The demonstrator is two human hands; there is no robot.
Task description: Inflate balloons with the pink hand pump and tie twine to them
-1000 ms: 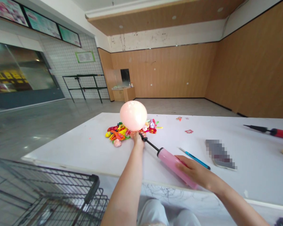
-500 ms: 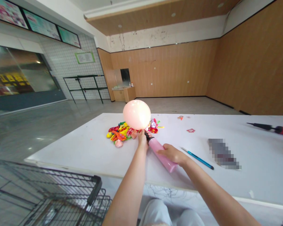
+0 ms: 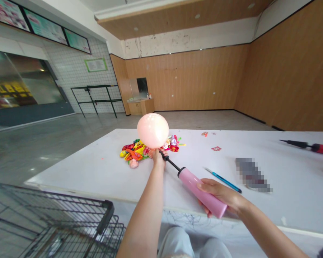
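Note:
A pale pink inflated balloon (image 3: 153, 130) rises above my left hand (image 3: 158, 158), whose closed fingers pinch its neck at the black nozzle end of a balloon pump. My right hand (image 3: 218, 191) is wrapped around the pump's pink barrel (image 3: 199, 188). Between my two hands a length of black rod (image 3: 173, 165) shows, so the pump is drawn out. Behind and beside my left hand lies a pile of uninflated colourful balloons (image 3: 134, 154), partly covered by the inflated one. The exact grip at the nozzle is hidden by my fingers.
On the white table (image 3: 97, 179) a blue craft knife (image 3: 226, 182) and a blurred-out dark rectangular object (image 3: 251, 175) lie right of the pump. A red and black pump (image 3: 319, 148) is at the far right. A black wire cart (image 3: 78, 215) stands front left.
My right hand has pulled the pink barrel back toward me and right, exposing the black rod. My left hand and the balloon have shifted slightly left.

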